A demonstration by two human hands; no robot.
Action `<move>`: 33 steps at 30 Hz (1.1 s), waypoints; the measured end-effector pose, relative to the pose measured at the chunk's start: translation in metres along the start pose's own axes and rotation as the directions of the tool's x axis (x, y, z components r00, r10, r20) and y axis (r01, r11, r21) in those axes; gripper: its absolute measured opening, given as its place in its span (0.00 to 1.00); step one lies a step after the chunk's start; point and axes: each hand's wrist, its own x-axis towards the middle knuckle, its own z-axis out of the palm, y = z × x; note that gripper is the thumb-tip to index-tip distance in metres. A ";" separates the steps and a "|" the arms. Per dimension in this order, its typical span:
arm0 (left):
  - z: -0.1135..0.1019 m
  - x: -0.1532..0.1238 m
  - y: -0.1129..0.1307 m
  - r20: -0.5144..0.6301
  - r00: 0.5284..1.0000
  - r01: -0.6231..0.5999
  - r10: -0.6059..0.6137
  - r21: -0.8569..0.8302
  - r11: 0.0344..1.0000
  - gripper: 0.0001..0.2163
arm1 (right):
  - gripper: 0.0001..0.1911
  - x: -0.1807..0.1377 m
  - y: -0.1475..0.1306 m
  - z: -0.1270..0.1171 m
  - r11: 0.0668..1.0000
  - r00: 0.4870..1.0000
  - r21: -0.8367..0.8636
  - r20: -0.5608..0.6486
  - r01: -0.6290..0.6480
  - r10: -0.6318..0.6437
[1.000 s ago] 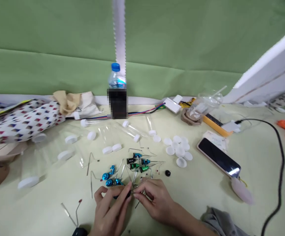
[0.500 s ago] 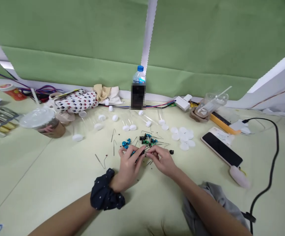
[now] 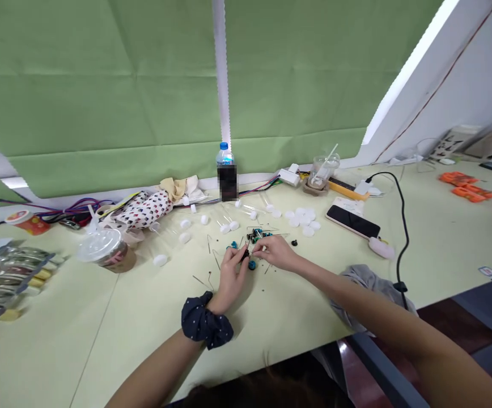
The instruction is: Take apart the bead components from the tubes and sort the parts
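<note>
My left hand [image 3: 230, 279], with a dark dotted scrunchie [image 3: 206, 321] round its wrist, is closed on a small black knob-like part [image 3: 245, 255]. My right hand [image 3: 276, 253] pinches right beside that part. Something thin, like a metal rod, seems to be between its fingertips, too small to make out. Just below the fingers lies a blue round part [image 3: 251, 265]; another blue part [image 3: 234, 245] sits behind my left hand. Beyond both hands is a small pile of black, blue and green parts [image 3: 258, 234]. Thin bent metal rods [image 3: 209, 243] lie around.
White discs [image 3: 301, 218] and clear tubes with white caps [image 3: 224, 228] lie behind the pile. To the right are a phone [image 3: 352, 221] and a black cable [image 3: 401, 226]. On the left stands a lidded cup [image 3: 116, 255]. A bottle [image 3: 224, 156] stands at the back.
The view has swung right and back, showing more of the table's right side and front edge. A blue part under my left hand is now visible below the fingers. Both hands stay together.
</note>
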 end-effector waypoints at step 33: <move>-0.003 0.004 0.010 0.116 0.992 0.056 -0.053 -0.030 0.998 0.13 | 0.06 -0.011 0.022 -0.001 0.987 0.987 0.017 -0.003 0.160 -0.160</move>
